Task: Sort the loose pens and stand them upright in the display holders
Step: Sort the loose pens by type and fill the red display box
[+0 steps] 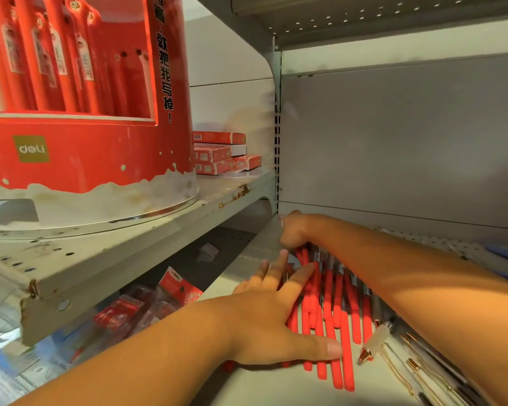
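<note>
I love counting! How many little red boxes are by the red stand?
4 boxes stacked right of the display holder: one on top, one beneath, two at bottom. More may be hidden.

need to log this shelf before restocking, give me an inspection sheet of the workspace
surface: grey metal shelf, pens lying flat on it
job's things: red pens loose side by side, none upright; red display holder on the higher shelf to the left
clutter: clear pens with gold clips right of the red ones; red boxes stacked right of the holder; packets on the shelf below
grips: left hand flat on the red pens, fingers straight; right hand bent over their far ends, hold unclear
cables: nothing seen
surroundings: grey back panel; perforated shelf overhead
</note>
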